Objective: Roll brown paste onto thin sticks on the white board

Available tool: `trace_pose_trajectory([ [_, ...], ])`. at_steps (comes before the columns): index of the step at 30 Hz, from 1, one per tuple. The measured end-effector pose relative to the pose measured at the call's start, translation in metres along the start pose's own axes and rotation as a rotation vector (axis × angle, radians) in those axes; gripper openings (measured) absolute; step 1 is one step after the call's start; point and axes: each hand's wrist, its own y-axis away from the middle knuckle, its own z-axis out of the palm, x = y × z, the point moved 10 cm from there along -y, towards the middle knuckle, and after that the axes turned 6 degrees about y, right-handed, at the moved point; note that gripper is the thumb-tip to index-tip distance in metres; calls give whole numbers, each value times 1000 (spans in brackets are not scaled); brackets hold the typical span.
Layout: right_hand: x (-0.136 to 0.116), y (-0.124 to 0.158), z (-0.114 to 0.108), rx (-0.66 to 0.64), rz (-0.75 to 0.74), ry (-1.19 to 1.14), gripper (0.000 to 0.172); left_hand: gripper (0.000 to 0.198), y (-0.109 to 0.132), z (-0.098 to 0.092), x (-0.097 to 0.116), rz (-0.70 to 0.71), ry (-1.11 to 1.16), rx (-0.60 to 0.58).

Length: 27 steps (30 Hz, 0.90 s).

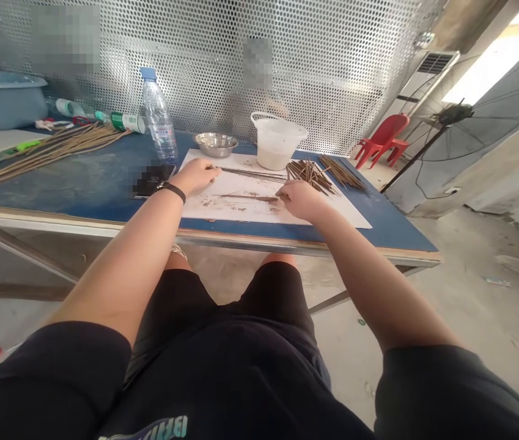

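On the white board point(195, 208) in front of me lie thin brown sticks that look like incense sticks. My left hand point(198, 176), with a dark band at the wrist, pinches the left end of a few long thin sticks point(250, 175). These stretch rightward towards my other hand. My right hand point(299, 197) has its fingers closed at the thicker right end of a brown stick point(254, 197) lying nearer to me. Its fingertips are partly hidden. Brown powder marks the board around both hands. Beyond my right hand is a loose pile of brown sticks point(312, 175).
A white bucket point(277, 143) and a metal bowl point(216, 144) stand behind the sticks. To the left are a plastic bottle point(158, 116), a phone point(149, 181), long brown strands point(57, 150) and a blue basin point(2, 101). Another stick bundle point(344, 173) lies right. Perforated metal backs the table.
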Motion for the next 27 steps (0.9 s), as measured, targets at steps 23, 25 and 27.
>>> trace_pose_trajectory([
  [23,-101,28,31,-175,-100,-71,127,35,1,3,3,53,-34,-18],
  [25,-97,13,32,-196,-82,-62,127,33,1,3,3,47,-32,-17],
  [27,-90,-6,36,-241,-58,-44,124,33,2,3,4,38,-27,-20],
])
